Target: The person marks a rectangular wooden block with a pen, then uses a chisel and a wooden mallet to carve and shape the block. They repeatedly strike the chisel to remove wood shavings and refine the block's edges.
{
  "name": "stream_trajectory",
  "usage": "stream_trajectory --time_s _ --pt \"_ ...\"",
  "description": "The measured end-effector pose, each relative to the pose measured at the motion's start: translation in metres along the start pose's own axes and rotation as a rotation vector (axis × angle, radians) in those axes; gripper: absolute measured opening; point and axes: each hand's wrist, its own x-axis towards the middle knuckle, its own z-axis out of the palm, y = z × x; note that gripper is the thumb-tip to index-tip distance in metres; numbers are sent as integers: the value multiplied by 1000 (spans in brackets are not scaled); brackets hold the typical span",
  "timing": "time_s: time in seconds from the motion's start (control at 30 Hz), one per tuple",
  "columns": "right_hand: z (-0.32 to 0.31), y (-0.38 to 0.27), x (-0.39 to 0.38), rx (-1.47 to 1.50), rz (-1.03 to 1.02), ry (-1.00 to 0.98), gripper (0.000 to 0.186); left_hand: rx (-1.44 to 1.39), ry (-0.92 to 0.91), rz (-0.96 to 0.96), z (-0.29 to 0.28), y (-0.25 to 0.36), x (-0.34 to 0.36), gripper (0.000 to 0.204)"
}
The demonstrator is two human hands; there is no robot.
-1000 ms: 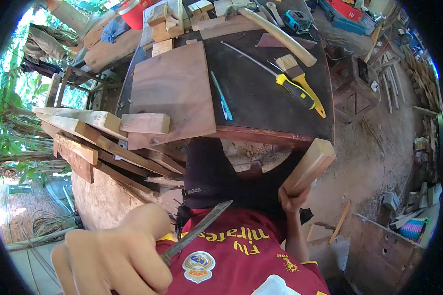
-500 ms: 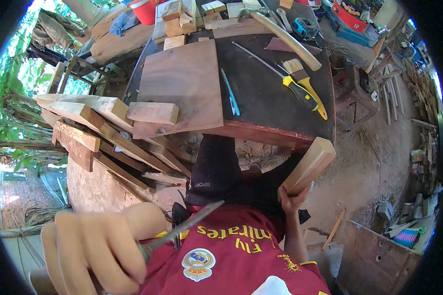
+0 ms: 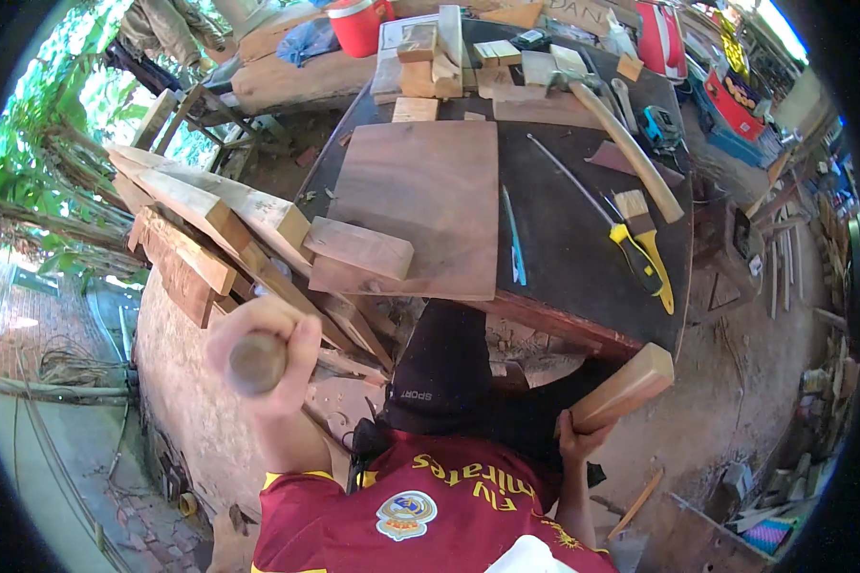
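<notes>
Landmark: dark worktable (image 3: 583, 248)
Large flat wooden boards on the worktable: one (image 3: 425, 196)
Wooden blocks resting on that board's near-left corner: one (image 3: 358, 246)
Paintbrushes with yellow handles at the worktable's right side: one (image 3: 645, 244)
Blue pencils just right of the board: one (image 3: 513, 234)
Long curved wooden handles toward the worktable's far right: one (image 3: 629, 148)
Red containers beyond the worktable's far edge: one (image 3: 358, 24)
Wooden blocks held below the worktable's near right corner: one (image 3: 626, 387)
Hands in view: two, left hand (image 3: 263, 358) and right hand (image 3: 583, 444)

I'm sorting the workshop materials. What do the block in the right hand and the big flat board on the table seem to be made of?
The block in the right hand looks like bare light wood, sawn square, unpainted. The flat board on the dark table seems reddish-brown wood, smooth and matte, with faint grain; whether it is oiled cannot be told.
</notes>
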Motion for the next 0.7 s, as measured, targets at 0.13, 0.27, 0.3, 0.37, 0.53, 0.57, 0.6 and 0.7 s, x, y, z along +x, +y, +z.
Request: stream_trajectory --time_s 0.13,0.27,0.3,0.37,0.53,0.57,0.6,0.7 --pt "1 -51 19 433 442 -14 81 319 -52 -122 6 -20 4 21" --pt "-3 -61 27 636 570 -55 67 300 -90 -256 18 -36 6 23" --pt "-3 -60 28 646 578 -76 62 291 -93 -262 21 -40 6 23" --pt "-9 -58 30 634 604 -122 50 273 -100 -275 26 -51 3 23" --pt "-18 -44 30 589 602 -219 35 185 -188 -319 39 -59 5 17" --pt "-19 -39 29 514 634 -243 34 184 -191 -317 41 -59 6 15" --pt "-17 -34 26 483 645 -223 35 182 -195 -315 43 -59 6 14" --pt "-19 -38 26 471 697 -185 37 163 -196 -304 48 -58 6 12"
